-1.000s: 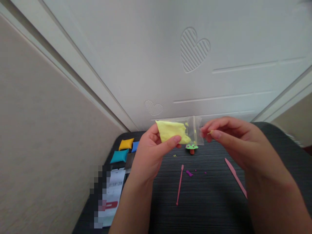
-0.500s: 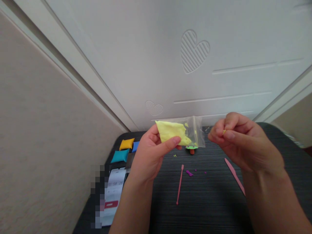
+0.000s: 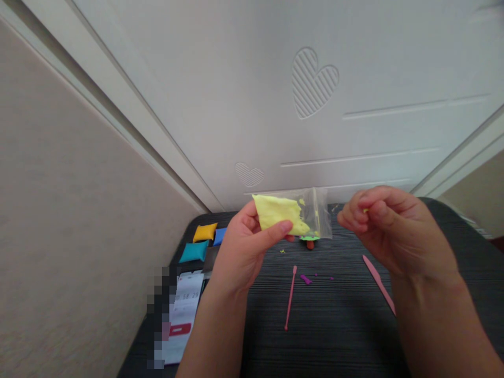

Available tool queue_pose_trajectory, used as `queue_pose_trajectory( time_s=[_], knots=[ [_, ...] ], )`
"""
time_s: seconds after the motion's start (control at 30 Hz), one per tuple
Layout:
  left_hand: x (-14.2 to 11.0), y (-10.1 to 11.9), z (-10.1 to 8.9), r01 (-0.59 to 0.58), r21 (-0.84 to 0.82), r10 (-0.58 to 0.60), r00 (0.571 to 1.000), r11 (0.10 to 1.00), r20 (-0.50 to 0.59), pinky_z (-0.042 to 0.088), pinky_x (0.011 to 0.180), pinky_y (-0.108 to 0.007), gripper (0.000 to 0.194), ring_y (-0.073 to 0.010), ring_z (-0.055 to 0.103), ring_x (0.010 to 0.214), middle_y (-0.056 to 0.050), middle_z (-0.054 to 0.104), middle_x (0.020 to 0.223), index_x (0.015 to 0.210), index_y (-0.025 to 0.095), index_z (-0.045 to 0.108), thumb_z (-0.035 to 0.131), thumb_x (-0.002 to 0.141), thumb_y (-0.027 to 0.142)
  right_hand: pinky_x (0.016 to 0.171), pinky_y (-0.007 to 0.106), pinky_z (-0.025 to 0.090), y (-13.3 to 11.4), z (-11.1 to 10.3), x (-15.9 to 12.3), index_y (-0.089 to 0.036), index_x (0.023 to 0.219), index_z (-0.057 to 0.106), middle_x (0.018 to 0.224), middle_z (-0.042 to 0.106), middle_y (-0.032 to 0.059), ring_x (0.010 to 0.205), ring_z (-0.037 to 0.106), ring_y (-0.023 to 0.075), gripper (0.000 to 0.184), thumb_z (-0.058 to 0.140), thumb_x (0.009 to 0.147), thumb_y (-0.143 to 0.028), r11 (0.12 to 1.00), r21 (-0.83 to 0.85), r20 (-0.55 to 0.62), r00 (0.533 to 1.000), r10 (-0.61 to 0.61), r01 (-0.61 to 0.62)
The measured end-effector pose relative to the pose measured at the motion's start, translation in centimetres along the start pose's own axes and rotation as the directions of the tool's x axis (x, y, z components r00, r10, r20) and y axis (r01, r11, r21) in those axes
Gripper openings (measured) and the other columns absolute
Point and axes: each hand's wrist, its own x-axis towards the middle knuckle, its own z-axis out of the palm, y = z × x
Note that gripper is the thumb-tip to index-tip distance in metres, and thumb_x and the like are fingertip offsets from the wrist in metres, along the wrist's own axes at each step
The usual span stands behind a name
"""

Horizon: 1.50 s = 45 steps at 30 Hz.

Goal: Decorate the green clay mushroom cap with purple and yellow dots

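Between the thumb and fingers of my left hand [image 3: 250, 247] is a clear zip bag [image 3: 323, 218] with a flat lump of yellow modelling clay [image 3: 275, 212] inside. The bag's zip end points right, and small yellow crumbs cling to its inside. To the right of the bag, apart from it, my right hand [image 3: 397, 231] pinches a tiny bit of yellow clay [image 3: 366, 210] between thumb and fingertips; most of that bit is hidden. Behind and below the bag, a small green and brown clay figure [image 3: 310, 244] is partly covered.
On the dark table [image 3: 331, 336] lie a thin pink modelling stick [image 3: 290, 299], a pink plastic knife [image 3: 378, 278] and purple clay scraps [image 3: 306, 279]. Yellow [image 3: 205, 232], teal [image 3: 193, 252] and blue packets and a phone [image 3: 181, 320] are at left. A white panel rises behind.
My right thumb and fingers have shifted around the yellow bit, covering more of it. The left hand and bag are almost where they were.
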Motion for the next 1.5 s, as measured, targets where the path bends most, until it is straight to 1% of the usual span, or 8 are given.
queue_pose_trajectory(
  time_s=[0.33, 0.57, 0.93, 1.07, 1.17, 1.23, 1.37, 1.5],
  knots=[
    [0.0, 0.0, 0.1, 0.0, -0.008, 0.0, 1.0, 1.0, 0.001, 0.05, 0.06, -0.017, 0.022, -0.0087, 0.06, 0.068, -0.001, 0.064, 0.081, 0.089, 0.018, 0.061, 0.065, 0.068, 0.012, 0.063, 0.022, 0.052, -0.4, 0.4, 0.0, -0.031, 0.076, 0.063, 0.075, 0.067, -0.0072, 0.064, 0.062, 0.0076, 0.013, 0.064, 0.074, -0.017, 0.997, 0.049, 0.008, 0.999, 0.054, -0.054],
    [0.0, 0.1, 0.0, 0.007, 0.013, -0.007, 1.0, 1.0, -0.007, 0.05, 0.059, -0.017, 0.023, -0.009, 0.06, 0.068, 0.0, 0.065, 0.083, 0.09, 0.019, 0.061, 0.065, 0.069, 0.013, 0.065, 0.026, 0.053, -0.3, 0.3, -0.2, -0.034, 0.093, 0.063, 0.076, 0.066, -0.004, 0.067, 0.062, 0.01, 0.019, 0.054, 0.082, -0.022, 0.998, -0.059, -0.028, 0.999, 0.021, -0.023],
    [0.0, 0.3, -0.6, -0.008, 0.027, 0.009, 0.999, 1.0, -0.046, 0.051, 0.06, -0.019, 0.025, -0.011, 0.061, 0.071, -0.002, 0.063, 0.086, 0.092, 0.018, 0.059, 0.066, 0.068, 0.015, 0.053, 0.026, 0.048, -0.5, 0.3, -0.1, -0.028, 0.072, 0.06, 0.062, 0.06, -0.0046, 0.055, 0.056, 0.0101, 0.004, 0.063, 0.074, -0.03, 0.996, 0.075, 0.023, 0.999, 0.047, -0.049],
    [-0.3, 1.1, -1.1, -0.058, 0.066, 0.066, 0.99, 0.996, -0.129, 0.052, 0.057, -0.017, 0.041, -0.0099, 0.061, 0.069, 0.0, 0.061, 0.091, 0.107, 0.025, 0.051, 0.064, 0.069, 0.016, 0.052, 0.028, 0.046, -0.7, 0.3, -0.1, -0.027, 0.071, 0.058, 0.059, 0.056, -0.0036, 0.053, 0.052, 0.0112, 0.007, 0.06, 0.076, -0.033, 0.999, 0.032, -0.005, 1.0, 0.02, -0.019],
    [-1.1, 1.1, -1.9, -0.105, 0.12, 0.132, 0.962, 0.987, -0.238, 0.053, 0.057, -0.017, 0.059, -0.0085, 0.061, 0.066, 0.001, 0.061, 0.089, 0.121, 0.03, 0.039, 0.064, 0.07, 0.015, 0.055, 0.028, 0.047, -0.9, 0.5, -0.2, -0.028, 0.077, 0.059, 0.064, 0.056, -0.0021, 0.059, 0.054, 0.0124, 0.006, 0.054, 0.08, -0.029, 0.999, -0.052, -0.036, 0.999, 0.014, -0.015],
    [-2.0, 0.2, -2.7, -0.088, 0.175, 0.139, 0.941, 0.981, -0.308, 0.054, 0.063, -0.02, 0.062, -0.0103, 0.062, 0.071, 0.0, 0.061, 0.09, 0.122, 0.029, 0.036, 0.065, 0.069, 0.015, 0.057, 0.027, 0.046, -1.1, 0.4, -0.3, -0.027, 0.078, 0.059, 0.068, 0.057, -0.0019, 0.062, 0.055, 0.0116, 0.008, 0.052, 0.082, -0.027, 0.998, -0.068, -0.042, 0.999, 0.005, -0.008],
    [-4.7, -3.5, -5.0, 0.167, 0.344, -0.017, 0.917, 0.924, -0.399, 0.053, 0.066, -0.024, 0.052, -0.0145, 0.061, 0.085, -0.003, 0.059, 0.101, 0.114, 0.025, 0.037, 0.064, 0.07, 0.023, 0.062, 0.027, 0.045, -1.3, 0.2, -0.2, -0.024, 0.076, 0.057, 0.07, 0.057, -0.0019, 0.065, 0.054, 0.0109, 0.013, 0.048, 0.085, -0.027, 0.999, 0.024, -0.017, 1.0, -0.022, 0.023],
    [-7.1, -7.4, -6.9, 0.275, 0.401, -0.066, 0.884, 0.874, -0.463, 0.053, 0.074, -0.035, 0.048, -0.0199, 0.061, 0.088, -0.008, 0.059, 0.101, 0.11, 0.019, 0.038, 0.063, 0.071, 0.028, 0.065, 0.029, 0.044, -1.5, -0.1, -0.2, -0.022, 0.071, 0.057, 0.068, 0.055, -0.0015, 0.065, 0.052, 0.0115, 0.015, 0.05, 0.083, -0.029, 0.999, 0.039, -0.04, 0.999, -0.026, 0.027]
  ],
)
